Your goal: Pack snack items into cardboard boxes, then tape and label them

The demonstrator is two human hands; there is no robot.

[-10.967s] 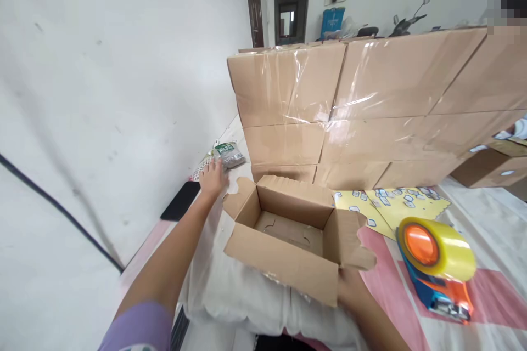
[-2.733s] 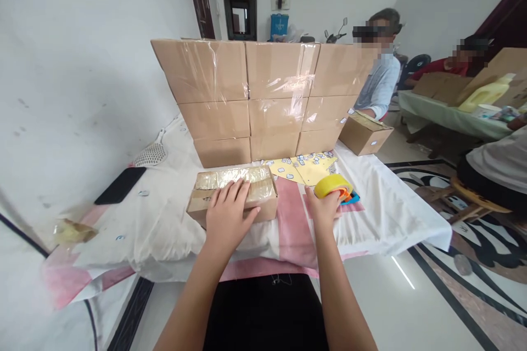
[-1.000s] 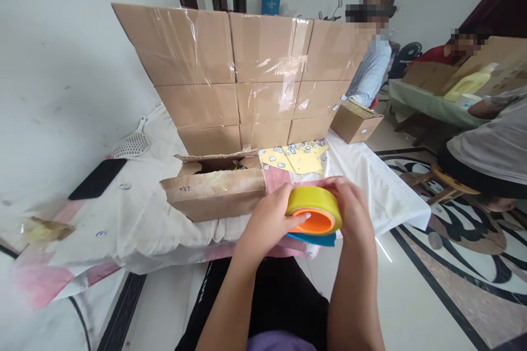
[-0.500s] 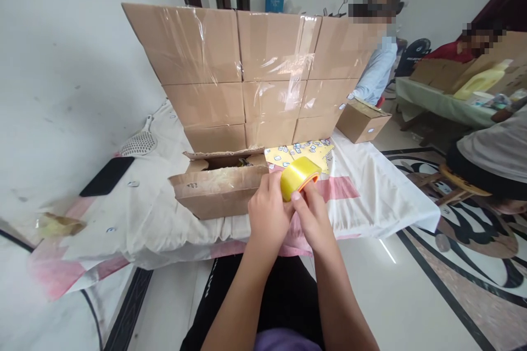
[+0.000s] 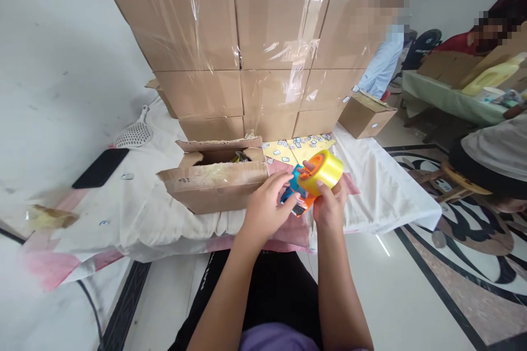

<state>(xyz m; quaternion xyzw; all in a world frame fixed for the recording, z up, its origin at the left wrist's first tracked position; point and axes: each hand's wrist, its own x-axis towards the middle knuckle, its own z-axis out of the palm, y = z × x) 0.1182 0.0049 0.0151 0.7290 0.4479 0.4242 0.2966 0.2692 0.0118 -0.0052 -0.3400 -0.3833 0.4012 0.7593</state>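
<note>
Both my hands hold a tape dispenser [image 5: 313,181] with a yellow tape roll, orange hub and blue-orange body, just above the table's near edge. My right hand [image 5: 329,205] grips it from below and behind. My left hand [image 5: 265,208] pinches at its front end, fingers closed near the blade. A small cardboard box [image 5: 216,178] lies to the left of my hands, its flaps partly raised and something inside only partly seen.
A wall of taped cartons [image 5: 251,60] stands behind the box. A yellow sticker sheet [image 5: 288,149], a black phone [image 5: 100,168] and a white slotted scoop [image 5: 134,132] lie on the cloth-covered table [image 5: 382,192]. Another box [image 5: 366,115] sits far right. Other people sit at right.
The tape dispenser has turned so its orange hub and blue body show and has shifted slightly right. My left hand moved from the roll to the dispenser's front end.
</note>
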